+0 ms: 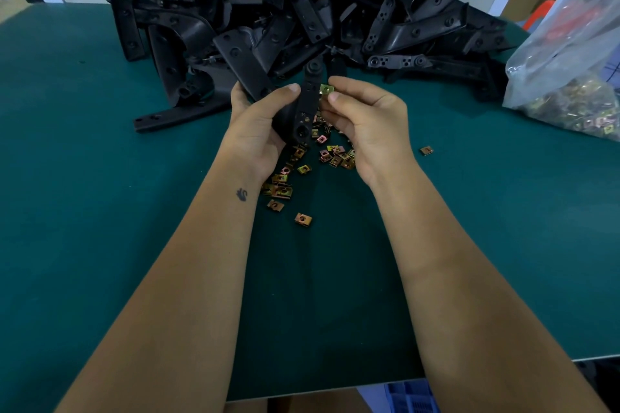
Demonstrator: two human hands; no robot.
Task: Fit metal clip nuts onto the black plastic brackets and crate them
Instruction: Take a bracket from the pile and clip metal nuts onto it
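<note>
A green table (pixel 100 211) fills most of the view. At its far side lies a big heap of black plastic brackets (pixel 302 3), piled one over another. At the far right stands a clear plastic bag (pixel 563 54) with many metal clip nuts inside. Near the lower right edge, under the table, a part of a blue crate (pixel 411 396) is visible.

In the middle, above the table, the person's left hand (pixel 258 121) grips one black bracket (pixel 307 104), with the fingers and thumb curled around it; the bracket stands almost upright, just in front of the heap. The right hand (pixel 365 121) pinches a single clip nut (pixel 326 89) between thumb and forefinger, and the nut touches the right edge of the held bracket near its top.

Under the two hands, loose clip nuts (pixel 302 168) are scattered on the table, and one separate nut (pixel 426 151) lies further to the right.
</note>
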